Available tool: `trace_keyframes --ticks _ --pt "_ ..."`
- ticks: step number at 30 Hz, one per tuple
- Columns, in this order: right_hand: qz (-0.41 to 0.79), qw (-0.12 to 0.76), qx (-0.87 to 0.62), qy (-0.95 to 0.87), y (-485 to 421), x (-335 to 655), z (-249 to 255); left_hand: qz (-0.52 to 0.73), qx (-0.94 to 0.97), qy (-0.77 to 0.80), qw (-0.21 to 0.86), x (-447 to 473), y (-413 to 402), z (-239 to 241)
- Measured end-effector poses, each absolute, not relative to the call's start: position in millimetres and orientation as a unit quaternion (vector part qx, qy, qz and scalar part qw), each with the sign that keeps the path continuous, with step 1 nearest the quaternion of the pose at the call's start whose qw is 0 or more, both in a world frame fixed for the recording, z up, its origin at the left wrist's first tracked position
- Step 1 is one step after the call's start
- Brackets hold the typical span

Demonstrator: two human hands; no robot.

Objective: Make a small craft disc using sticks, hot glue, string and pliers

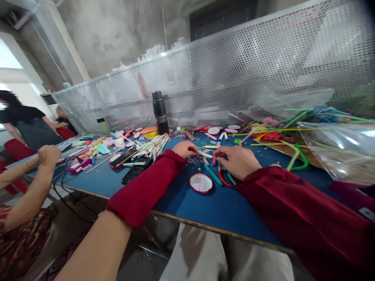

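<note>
My left hand (185, 149) hovers low over the blue table, fingers bent and tips close together; what they hold, if anything, is too small to make out. Loose rubber bands (193, 160) and pale sticks (205, 153) lie beside it. My right hand (238, 160) is partly open, its index fingertip at a short purple stick (214, 159). A teal pen-like stick (213, 174) and red and teal rings (225, 178) lie under and beside this hand. Nearer me is a round white disc (201, 183) with a red rim and thin coloured strands across it.
A dark bottle (160, 113) stands before the perforated metal screen (234, 70). Left are bundled paper sticks (154, 147) and phones (136, 175); right, coloured balloon strips (293, 152) and a plastic bag (342, 150). Another person's hand (49, 155) is at far left.
</note>
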State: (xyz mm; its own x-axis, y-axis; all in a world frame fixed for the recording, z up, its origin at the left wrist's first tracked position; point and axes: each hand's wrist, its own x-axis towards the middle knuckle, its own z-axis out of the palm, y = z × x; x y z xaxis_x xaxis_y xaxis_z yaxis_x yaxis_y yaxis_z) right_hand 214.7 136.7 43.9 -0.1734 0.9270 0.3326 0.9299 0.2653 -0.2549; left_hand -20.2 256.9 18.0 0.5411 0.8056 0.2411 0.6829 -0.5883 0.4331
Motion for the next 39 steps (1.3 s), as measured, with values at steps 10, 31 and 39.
trace_keyframes --ticks 10,31,39 --pt "0.052 0.249 -0.606 -0.754 151.1 208.6 53.3 0.152 0.905 0.397 0.033 -14.0 249.0 20.8" --pt "-0.053 0.137 -0.620 -0.771 141.9 202.1 37.7 0.127 0.865 0.484 -0.036 -11.3 247.8 13.1" --pt "-0.065 0.121 -0.612 -0.779 138.4 198.0 35.8 0.142 0.875 0.462 -0.029 -13.0 245.0 17.7"
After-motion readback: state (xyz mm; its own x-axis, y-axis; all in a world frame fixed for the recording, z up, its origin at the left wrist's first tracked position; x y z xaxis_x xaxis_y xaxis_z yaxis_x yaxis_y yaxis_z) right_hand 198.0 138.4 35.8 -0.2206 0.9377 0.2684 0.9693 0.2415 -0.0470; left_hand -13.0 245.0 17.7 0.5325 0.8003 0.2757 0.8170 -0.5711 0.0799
